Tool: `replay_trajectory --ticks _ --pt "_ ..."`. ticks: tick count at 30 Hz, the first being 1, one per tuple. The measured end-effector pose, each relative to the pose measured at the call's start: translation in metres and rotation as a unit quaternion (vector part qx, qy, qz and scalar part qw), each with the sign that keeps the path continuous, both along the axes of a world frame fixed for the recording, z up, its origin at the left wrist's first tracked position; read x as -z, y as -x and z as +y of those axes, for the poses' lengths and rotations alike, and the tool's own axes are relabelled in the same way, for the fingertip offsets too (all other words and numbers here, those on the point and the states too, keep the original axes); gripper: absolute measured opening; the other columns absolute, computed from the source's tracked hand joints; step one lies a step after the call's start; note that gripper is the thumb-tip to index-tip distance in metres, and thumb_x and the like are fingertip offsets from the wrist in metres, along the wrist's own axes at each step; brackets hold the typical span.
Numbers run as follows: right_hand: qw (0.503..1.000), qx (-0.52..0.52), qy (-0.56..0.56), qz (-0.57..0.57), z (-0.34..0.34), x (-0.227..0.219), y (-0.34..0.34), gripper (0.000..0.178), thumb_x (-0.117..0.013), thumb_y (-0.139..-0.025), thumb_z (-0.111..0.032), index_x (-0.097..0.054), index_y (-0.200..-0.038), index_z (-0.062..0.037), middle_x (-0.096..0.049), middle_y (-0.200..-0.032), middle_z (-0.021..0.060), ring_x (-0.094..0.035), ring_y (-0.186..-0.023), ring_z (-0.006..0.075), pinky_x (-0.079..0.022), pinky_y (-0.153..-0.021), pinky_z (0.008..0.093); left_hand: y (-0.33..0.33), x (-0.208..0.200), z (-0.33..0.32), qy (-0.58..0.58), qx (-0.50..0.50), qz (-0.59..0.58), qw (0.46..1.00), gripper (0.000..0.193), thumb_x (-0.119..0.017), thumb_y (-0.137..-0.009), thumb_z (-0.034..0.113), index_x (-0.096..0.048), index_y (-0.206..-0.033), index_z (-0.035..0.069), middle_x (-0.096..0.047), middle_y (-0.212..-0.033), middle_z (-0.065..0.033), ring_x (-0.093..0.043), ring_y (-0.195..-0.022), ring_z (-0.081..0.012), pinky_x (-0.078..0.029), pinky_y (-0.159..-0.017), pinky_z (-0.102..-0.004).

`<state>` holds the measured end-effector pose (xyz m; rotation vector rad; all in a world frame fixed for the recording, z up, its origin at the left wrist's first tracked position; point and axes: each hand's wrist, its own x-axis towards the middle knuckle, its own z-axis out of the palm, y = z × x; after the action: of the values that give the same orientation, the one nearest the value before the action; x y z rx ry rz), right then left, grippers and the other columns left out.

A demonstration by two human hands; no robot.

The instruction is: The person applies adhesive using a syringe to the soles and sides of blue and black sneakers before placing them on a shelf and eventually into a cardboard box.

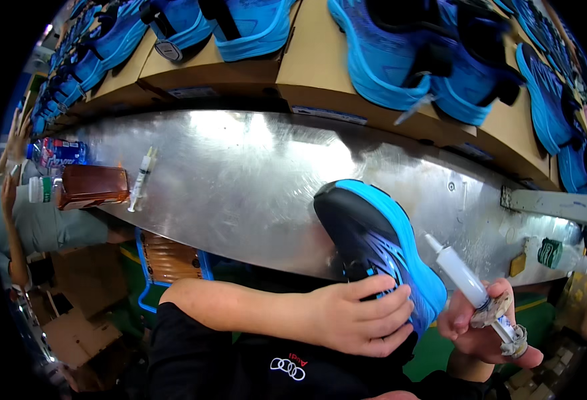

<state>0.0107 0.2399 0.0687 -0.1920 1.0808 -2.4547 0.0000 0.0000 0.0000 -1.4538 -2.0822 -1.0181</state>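
My left hand (353, 317) is closed over the upper of a blue and black running shoe (401, 217), fingers wrapped across its side. The shoe is tilted near the front edge of the metal table, its toe pointing up and to the left. In my right hand (483, 323) is a plastic syringe (460, 275) with pale contents. Its flange and plunger end are wrapped in tape or rag. The nozzle points up and left, beside the shoe's light blue midsole, with a small gap between them.
Cardboard boxes (307, 73) bearing blue shoes (390, 57) line the far side of the metal table (240, 173). At its left lie a second syringe (141, 180), an amber bottle (93, 187) and a red-blue bottle (60, 152). A metal bar (553, 201) and clear bottle (560, 255) are right.
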Motion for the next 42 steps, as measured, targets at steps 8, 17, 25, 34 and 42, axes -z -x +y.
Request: replay_trajectory --ticks 8,17,25,34,42 --pt "0.998 -0.043 0.024 -0.04 -0.032 0.011 0.038 0.114 -0.071 -0.055 -0.078 -0.038 -0.131 0.0 -0.053 -0.109 0.0266 -0.057 -0.1 0.0334 -0.044 -0.074 0.0355 0.003 0.009 0.001 -0.058 -0.021 -0.021 0.998 0.024 -0.051 -0.088 0.021 -0.058 -0.108 0.01 -0.062 -0.109 -0.0075 -0.059 -0.105 -0.0212 -0.039 -0.099 -0.0377" --pt "0.996 -0.04 0.001 -0.075 -0.038 0.014 0.046 0.116 -0.072 -0.054 -0.078 -0.038 -0.13 0.0027 -0.053 -0.11 0.0268 -0.057 -0.101 0.0346 -0.045 -0.076 0.0362 0.003 0.013 0.004 -0.105 -0.014 -0.028 0.994 0.024 -0.052 -0.086 0.021 -0.059 -0.104 0.008 -0.063 -0.107 -0.0072 -0.059 -0.104 -0.0204 -0.039 -0.101 -0.0382" --pt "0.994 -0.014 -0.027 -0.103 -0.035 0.005 0.038 0.115 -0.076 -0.052 -0.075 -0.038 -0.127 0.0031 -0.053 -0.108 0.0259 -0.058 -0.102 0.0346 -0.048 -0.08 0.0373 0.004 0.011 0.0 -0.077 -0.023 -0.014 0.997 0.022 -0.052 -0.087 0.022 -0.059 -0.105 0.012 -0.063 -0.108 -0.0055 -0.059 -0.105 -0.0193 -0.036 -0.101 -0.0382" --pt "0.991 0.029 -0.038 -0.126 -0.01 -0.002 0.008 0.117 -0.081 -0.047 -0.072 -0.038 -0.125 0.0046 -0.051 -0.109 0.0236 -0.059 -0.103 0.035 -0.05 -0.081 0.0388 0.003 0.011 0.001 -0.063 -0.017 -0.019 0.998 0.022 -0.055 -0.085 0.02 -0.058 -0.106 0.012 -0.061 -0.108 -0.0055 -0.06 -0.105 -0.021 -0.039 -0.096 -0.0362" --pt "0.984 0.022 -0.081 -0.155 0.019 -0.004 -0.034 0.117 -0.081 -0.049 -0.071 -0.04 -0.127 0.0048 -0.049 -0.11 0.0185 -0.056 -0.104 0.0311 -0.045 -0.079 0.0331 0.003 0.008 -0.002 -0.013 -0.016 0.014 1.0 0.023 -0.059 -0.083 0.017 -0.057 -0.105 0.015 -0.062 -0.105 -0.0062 -0.061 -0.101 -0.0219 -0.039 -0.09 -0.0382"
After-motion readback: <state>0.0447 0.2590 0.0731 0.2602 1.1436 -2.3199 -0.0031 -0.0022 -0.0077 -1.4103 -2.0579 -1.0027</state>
